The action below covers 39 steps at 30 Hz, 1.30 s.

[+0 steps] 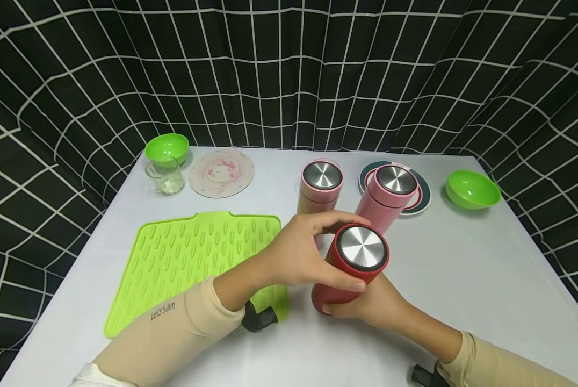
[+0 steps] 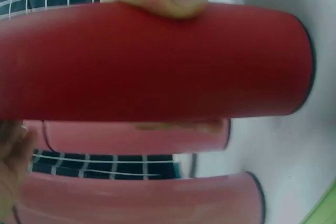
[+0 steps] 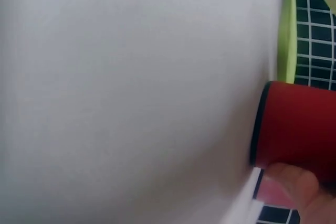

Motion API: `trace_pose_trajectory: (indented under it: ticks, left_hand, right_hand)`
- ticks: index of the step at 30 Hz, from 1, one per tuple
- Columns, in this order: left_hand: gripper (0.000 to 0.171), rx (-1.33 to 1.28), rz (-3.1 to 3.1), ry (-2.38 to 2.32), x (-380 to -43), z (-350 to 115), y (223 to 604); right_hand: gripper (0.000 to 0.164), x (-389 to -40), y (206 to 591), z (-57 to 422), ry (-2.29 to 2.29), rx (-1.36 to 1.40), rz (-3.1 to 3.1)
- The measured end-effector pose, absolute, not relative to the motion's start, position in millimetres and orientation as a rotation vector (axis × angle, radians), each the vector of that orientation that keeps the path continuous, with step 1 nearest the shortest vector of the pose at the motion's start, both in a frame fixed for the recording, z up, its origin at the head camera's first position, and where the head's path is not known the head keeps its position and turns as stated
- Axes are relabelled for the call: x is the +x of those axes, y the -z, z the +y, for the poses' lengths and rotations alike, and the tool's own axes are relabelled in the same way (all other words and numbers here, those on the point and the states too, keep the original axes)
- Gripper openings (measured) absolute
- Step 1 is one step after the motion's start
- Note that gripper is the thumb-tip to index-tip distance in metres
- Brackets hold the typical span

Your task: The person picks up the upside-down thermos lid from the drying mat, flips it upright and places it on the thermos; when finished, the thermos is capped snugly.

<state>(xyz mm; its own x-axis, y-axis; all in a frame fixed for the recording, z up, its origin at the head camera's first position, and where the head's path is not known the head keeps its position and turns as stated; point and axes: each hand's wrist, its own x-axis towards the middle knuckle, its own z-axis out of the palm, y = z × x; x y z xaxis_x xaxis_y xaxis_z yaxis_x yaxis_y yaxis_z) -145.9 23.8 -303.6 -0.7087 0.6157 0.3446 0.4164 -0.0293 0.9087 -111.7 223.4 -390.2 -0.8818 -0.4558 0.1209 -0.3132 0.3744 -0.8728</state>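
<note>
In the head view a red thermos flask (image 1: 337, 295) with a shiny steel-topped lid (image 1: 363, 247) stands upright at the middle front. My left hand (image 1: 301, 250) grips it near the top, thumb on the near side and fingers behind. Lower down, my right hand (image 1: 373, 303) holds the flask from the right, its thumb across the front. In the left wrist view the red body (image 2: 157, 61) spans the frame, with its dark base ring at the right. The right wrist view shows the flask's base (image 3: 294, 124) close at the white surface, with the right thumb beside it.
Two pink flasks, one paler (image 1: 318, 196) and one deeper pink (image 1: 385, 201), stand just behind. A green ridged mat (image 1: 192, 258) lies left. Farther back are a green bowl (image 1: 168, 145), glass (image 1: 165, 174), round board (image 1: 221, 173), rimmed plate (image 1: 421, 196) and another green bowl (image 1: 472, 189).
</note>
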Motion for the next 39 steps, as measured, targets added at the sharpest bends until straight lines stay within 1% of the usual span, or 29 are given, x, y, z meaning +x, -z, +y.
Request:
trace_pose_trajectory:
  ticks: [6,12,14,17,21,27,31,35,37,39]
  left_hand:
    - [0.074,1.158,1.920,-1.767,-157,23,305]
    - [0.073,1.199,2.202,-1.766,-141,23,297]
    - [0.072,1.191,2.240,-1.793,-137,25,297]
    - [0.069,1.147,2.125,-1.856,-138,27,301]
    - [0.071,1.097,1.920,-1.901,-146,29,307]
    - [0.070,1.158,1.817,-1.819,-149,28,307]
    - [0.069,1.226,1.905,-1.621,-145,18,308]
    - [0.058,1.259,2.024,-1.305,-141,-7,316]
    - [0.052,1.264,2.042,-1.166,-139,-21,320]
    - [0.050,1.257,2.036,-1.078,-136,-32,323]
  right_hand:
    - [0.061,-114,391,226,1.503,-0.723,2.469]
    - [0.057,-116,390,224,1.545,-0.781,2.446]
    - [0.057,-114,390,224,1.555,-0.756,2.445]
    - [0.061,-110,391,225,1.543,-0.708,2.471]
    - [0.064,-107,392,226,1.553,-0.715,2.473]
    - [0.059,-105,389,230,1.548,-0.744,2.441]
    - [0.058,-96,386,246,1.571,-0.698,2.457]
    - [0.058,-89,383,276,1.637,-0.613,2.459]
    - [0.057,-89,381,293,1.648,-0.557,2.468]
    - [0.056,-92,379,311,1.618,-0.484,2.525]
